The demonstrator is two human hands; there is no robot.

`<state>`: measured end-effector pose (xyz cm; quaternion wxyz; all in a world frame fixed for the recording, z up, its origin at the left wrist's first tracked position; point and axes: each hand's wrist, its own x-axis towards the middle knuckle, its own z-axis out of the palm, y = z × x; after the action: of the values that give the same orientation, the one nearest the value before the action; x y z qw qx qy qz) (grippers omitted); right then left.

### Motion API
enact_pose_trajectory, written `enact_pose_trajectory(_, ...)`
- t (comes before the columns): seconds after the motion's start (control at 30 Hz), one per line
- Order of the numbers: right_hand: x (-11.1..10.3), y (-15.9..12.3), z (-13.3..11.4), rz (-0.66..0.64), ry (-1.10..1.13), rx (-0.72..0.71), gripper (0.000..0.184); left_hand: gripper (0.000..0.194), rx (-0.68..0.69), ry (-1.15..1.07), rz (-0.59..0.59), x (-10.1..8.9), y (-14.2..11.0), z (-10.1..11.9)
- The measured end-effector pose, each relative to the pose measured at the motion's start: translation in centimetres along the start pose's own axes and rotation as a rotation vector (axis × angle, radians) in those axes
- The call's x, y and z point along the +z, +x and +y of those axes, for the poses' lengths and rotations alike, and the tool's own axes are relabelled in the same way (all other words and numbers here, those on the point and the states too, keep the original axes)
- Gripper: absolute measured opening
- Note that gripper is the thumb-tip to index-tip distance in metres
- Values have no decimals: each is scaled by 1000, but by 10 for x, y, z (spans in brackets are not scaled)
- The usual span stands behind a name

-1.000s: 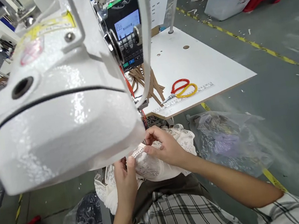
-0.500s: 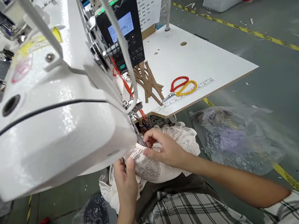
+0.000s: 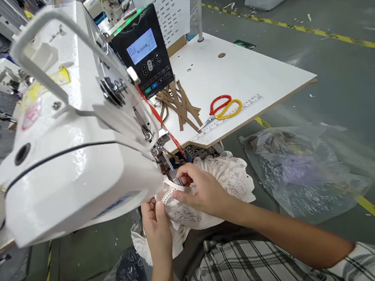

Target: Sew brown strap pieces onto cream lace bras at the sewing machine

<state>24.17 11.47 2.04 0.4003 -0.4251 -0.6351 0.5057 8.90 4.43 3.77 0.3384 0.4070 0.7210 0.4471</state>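
White lace fabric (image 3: pixel 191 210) lies bunched across my lap, under the head of a white sewing machine (image 3: pixel 80 185). My left hand (image 3: pixel 156 222) pinches its edge between thumb and fingers, close below the machine head. On the right, my right hand (image 3: pixel 202 191) is closed on the upper edge of the lace, beside the metal needle area (image 3: pixel 168 163). Its fingertips are partly hidden by the hand and the fabric. A pale trim strip (image 3: pixel 175 185) runs along the lace edge between the two hands.
Scissors (image 3: pixel 223 109) with red and yellow handles lie over a printed ruler (image 3: pixel 253 101) on the white tabletop (image 3: pixel 268 73). Brown strips (image 3: pixel 181 107) lie beneath the control panel (image 3: pixel 144 52). A clear plastic bag (image 3: pixel 301 172) sits on the floor at right.
The view has shifted slightly, so the machine head and panel appear lower. The right hand's thumb and fingers sit slightly further left on the lace; both hands keep their hold.
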Motion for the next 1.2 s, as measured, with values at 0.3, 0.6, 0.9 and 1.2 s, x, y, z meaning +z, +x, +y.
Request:
enact_pose_trajectory(0.3, -26, -26, 13, -214, 469, 285, 36, 33, 25, -13, -311, -1, -31, 2)
enact_pose_trajectory(0.6, -48, -65, -9, -313, 221, 220, 24, 41, -263, -501, -509, 25, -30, 13)
enact_pose_trajectory(0.9, -51, -88, 1, 136, -520, -488, 23, 39, -88, -940, -471, 3, -65, 19)
enact_pose_trajectory(1.2, -47, -96, -3, 159, -546, -765, 18, 43, 267, -723, -408, -14, -97, -3)
